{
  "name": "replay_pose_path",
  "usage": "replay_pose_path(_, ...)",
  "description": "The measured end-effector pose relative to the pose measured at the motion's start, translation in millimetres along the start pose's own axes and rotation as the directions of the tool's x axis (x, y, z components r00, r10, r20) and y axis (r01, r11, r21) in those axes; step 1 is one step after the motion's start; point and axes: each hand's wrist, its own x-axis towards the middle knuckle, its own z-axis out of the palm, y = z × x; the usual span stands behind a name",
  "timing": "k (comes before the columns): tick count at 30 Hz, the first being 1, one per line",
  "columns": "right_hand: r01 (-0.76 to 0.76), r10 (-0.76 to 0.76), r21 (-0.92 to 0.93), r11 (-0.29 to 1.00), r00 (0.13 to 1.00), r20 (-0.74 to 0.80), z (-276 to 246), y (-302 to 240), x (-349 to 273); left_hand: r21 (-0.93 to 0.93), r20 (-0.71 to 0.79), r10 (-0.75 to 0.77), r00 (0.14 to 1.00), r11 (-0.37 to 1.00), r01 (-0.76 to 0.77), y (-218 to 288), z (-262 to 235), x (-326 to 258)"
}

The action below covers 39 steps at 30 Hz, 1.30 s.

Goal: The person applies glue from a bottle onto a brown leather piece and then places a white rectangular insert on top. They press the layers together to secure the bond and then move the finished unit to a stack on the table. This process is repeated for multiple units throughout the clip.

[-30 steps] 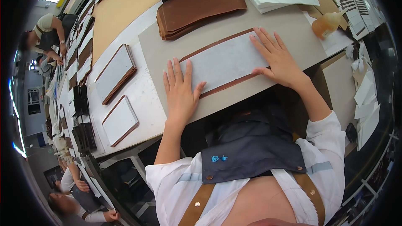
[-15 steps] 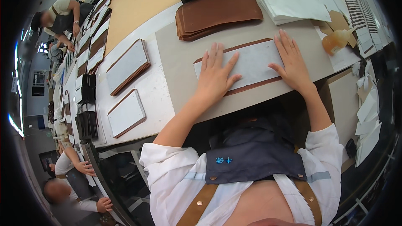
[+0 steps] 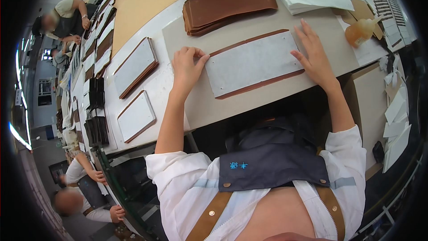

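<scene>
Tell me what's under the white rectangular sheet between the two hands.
Brown leather-like strips show along the far and near edges of the white sheet, resting on a grey board. Whether they join underneath is covered.

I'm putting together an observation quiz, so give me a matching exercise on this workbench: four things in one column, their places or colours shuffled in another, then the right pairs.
Things:
1. left hand
2. right hand
3. squeeze bottle
4. stack of sheets

Places and colours:
A. amber, right of both hands
B. brown, beyond the white panel
C. at the panel's right end
D. at the panel's left end

Pairs: 1-D, 2-C, 3-A, 4-B
</scene>
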Motion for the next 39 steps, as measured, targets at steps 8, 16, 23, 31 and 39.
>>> replay_pose_path(8,-0.048,0.049,0.082,0.995,0.999,-0.010,-6,-1,-2,-0.719,0.256,-0.269,0.929,0.589,0.368,19,-3,-23)
replay_pose_path(16,-0.038,0.039,0.062,0.997,0.999,-0.013,-5,2,-5,-0.559,-0.338,-0.235,0.911,0.829,0.007,-22,-49,-45)
replay_pose_path(23,-0.036,0.036,-0.005,0.999,0.999,-0.013,-5,-3,-4,-0.388,-0.643,-0.314,0.698,0.920,0.056,-193,-150,-35)
replay_pose_path(31,-0.082,0.084,-0.042,0.996,0.996,0.027,-7,-5,-3,-0.392,-0.482,-0.609,0.630,0.793,0.467,-343,-154,-41)
replay_pose_path(39,-0.085,0.086,-0.013,0.996,0.996,0.035,-8,-9,-2,-0.047,-0.568,-0.497,0.656,0.815,0.577,-376,-138,-49)
